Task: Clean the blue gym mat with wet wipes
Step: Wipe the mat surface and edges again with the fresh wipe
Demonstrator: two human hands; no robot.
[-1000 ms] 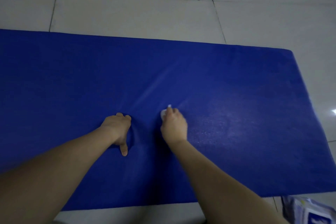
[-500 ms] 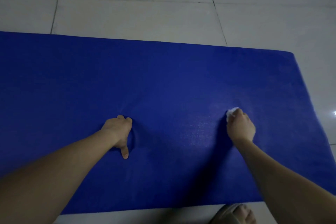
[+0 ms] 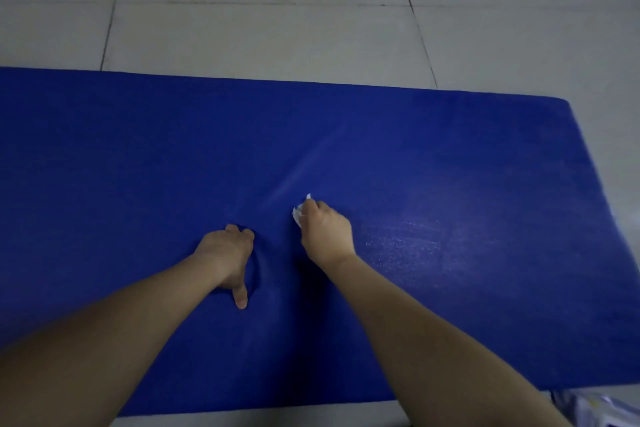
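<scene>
Blue mat (image 3: 450, 149), just one, flat on the tiled floor. I'd call it roughly half done: damp sheen right of centre, while the left stretch looks dry. Both my hands are on it: left hand (image 3: 227, 258) curled empty, knuckles pressing; right hand (image 3: 327, 236) bunched round one white wet wipe (image 3: 298, 215), mid-mat.

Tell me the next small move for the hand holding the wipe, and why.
Probably sweep the right hand with its wet wipe rightward along the blue mat, slightly farther out. The left hand presses the mat beside it, and the wet sheen covers only a band right of the wipe; beyond looks dry.
</scene>
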